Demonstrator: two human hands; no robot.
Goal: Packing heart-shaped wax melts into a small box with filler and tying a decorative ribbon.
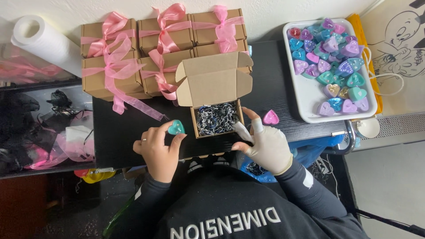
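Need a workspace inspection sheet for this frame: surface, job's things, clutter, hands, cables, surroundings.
Surface: black table, mostly covered.
Job's things: open cardboard box with shredded paper filling; teal heart; pink heart on the table beside the box.
Clutter: ribbon-tied boxes stacked behind; white tray of coloured hearts; paper roll.
Hands: left hand holds the teal heart; right hand, gloved, touches the box's edge.
Cables: white cord beside the tray.
Surroundings: pink ribbon scraps on the left.
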